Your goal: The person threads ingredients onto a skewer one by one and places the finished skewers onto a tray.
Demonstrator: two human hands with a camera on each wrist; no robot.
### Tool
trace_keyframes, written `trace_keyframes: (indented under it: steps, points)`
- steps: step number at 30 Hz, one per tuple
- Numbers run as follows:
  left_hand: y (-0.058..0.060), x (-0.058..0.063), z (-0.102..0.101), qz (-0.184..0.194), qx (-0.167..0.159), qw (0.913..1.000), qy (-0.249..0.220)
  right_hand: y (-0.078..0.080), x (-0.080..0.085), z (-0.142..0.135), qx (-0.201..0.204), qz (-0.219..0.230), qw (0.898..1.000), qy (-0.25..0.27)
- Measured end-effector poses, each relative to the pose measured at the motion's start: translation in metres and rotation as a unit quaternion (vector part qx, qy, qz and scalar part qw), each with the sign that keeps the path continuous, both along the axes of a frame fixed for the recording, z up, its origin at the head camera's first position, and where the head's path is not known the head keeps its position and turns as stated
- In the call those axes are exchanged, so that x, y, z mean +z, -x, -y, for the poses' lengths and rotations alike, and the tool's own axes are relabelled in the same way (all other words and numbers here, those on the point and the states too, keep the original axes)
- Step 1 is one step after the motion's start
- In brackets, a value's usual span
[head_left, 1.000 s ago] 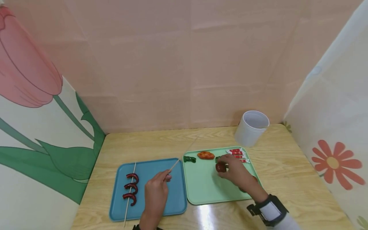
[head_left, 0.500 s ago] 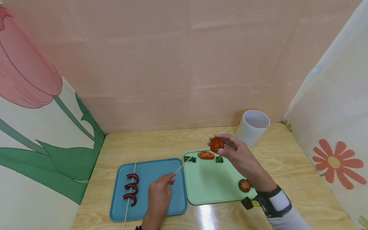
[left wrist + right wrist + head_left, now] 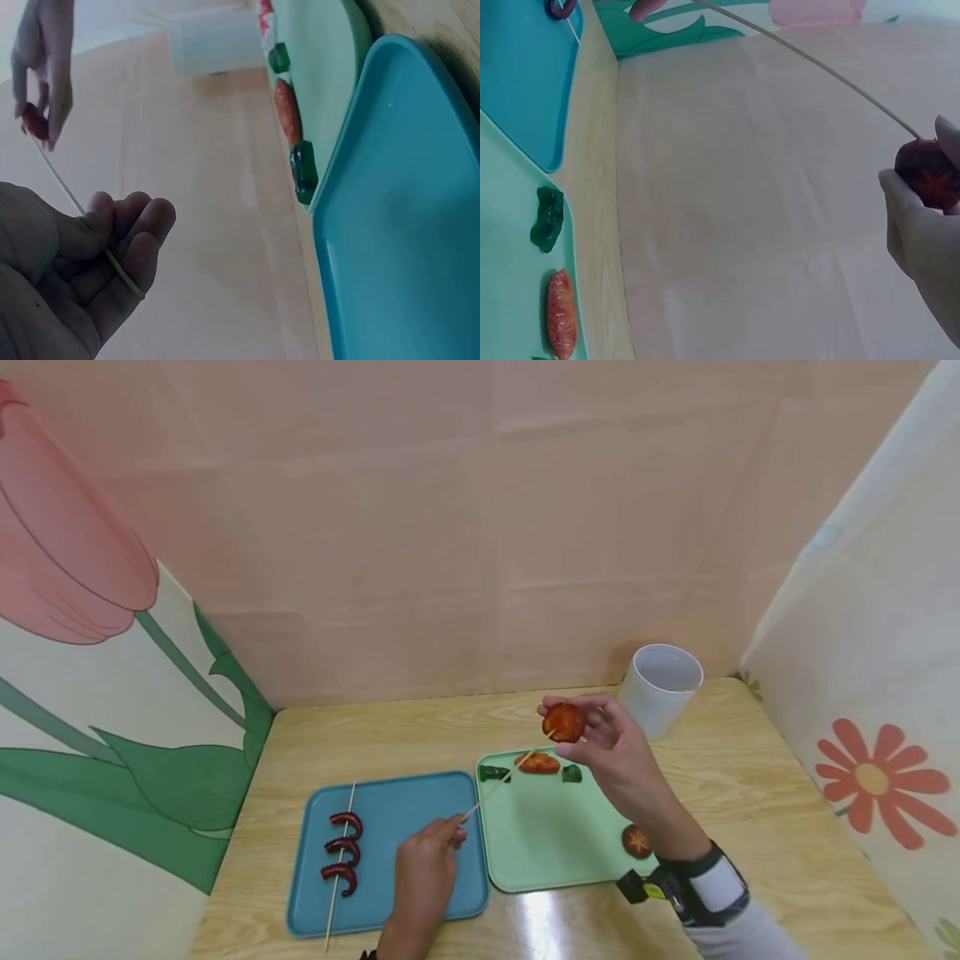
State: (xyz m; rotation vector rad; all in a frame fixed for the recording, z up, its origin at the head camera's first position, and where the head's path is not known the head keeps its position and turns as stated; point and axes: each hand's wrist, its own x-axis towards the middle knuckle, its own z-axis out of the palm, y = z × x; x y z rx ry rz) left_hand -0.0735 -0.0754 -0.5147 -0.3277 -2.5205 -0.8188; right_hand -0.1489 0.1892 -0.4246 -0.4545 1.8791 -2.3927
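Observation:
My left hand (image 3: 426,868) pinches a thin wooden skewer (image 3: 495,789) between thumb and fingers. It slants up to the right, above the trays. A brown mushroom cap (image 3: 567,720) with a star cut into it is held in the fingers of my right hand (image 3: 618,760), over the green tray's back edge. In the right wrist view the skewer's far end meets the rim of the mushroom (image 3: 930,176); how deep it goes in is hidden. A second star-cut mushroom (image 3: 637,842) lies on the green tray (image 3: 540,860), near my right wrist.
Along the green tray's back lie green pepper pieces (image 3: 495,773) and an orange-red wing-shaped piece (image 3: 537,764). On the blue tray (image 3: 408,802), three curled dark-red pieces (image 3: 342,850) sit on another skewer. A white cup (image 3: 656,697) stands behind, at right.
My right hand has lifted the mushroom off the green tray, up and slightly left. My left hand has shifted right, bringing the skewer's tip to the mushroom.

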Motion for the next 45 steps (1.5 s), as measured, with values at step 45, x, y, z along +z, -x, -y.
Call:
trace_keyframes:
  steps: [45]
  points:
    - [0.007,0.033,-0.01,-0.034,-0.019,0.9979,-0.052,-0.019,-0.038,0.057,0.119,-0.025,0.992,0.038]
